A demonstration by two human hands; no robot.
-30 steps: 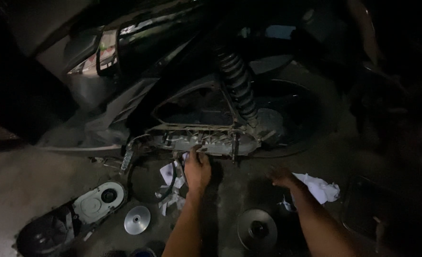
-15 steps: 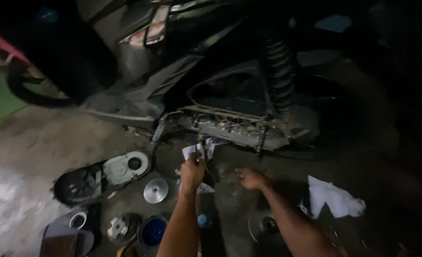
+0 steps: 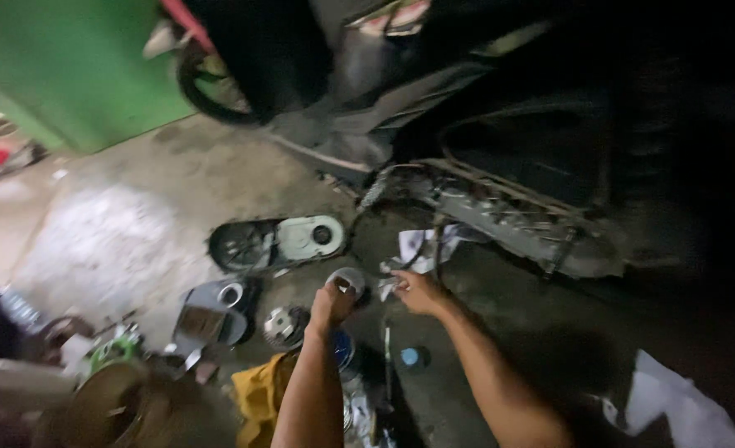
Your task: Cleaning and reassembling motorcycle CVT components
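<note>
Left hand (image 3: 332, 302) closed around the rim of a round silver metal disc (image 3: 348, 280), shiny, dark hole in the middle, lifted just off the concrete floor (image 3: 118, 241). Right hand (image 3: 415, 292) pinches a crumpled white rag (image 3: 417, 249) just beside the disc; fingers curled on the cloth. Both sit in front of the scooter's open engine case (image 3: 508, 217). Long black-and-white cover (image 3: 278, 242) lies close on the left, grey part (image 3: 211, 309) and a small round pulley (image 3: 284, 325) near the left wrist, blue cap (image 3: 410, 357) between the forearms. Tight clutter left and below; bare floor further left. Frame is motion-blurred.
</note>
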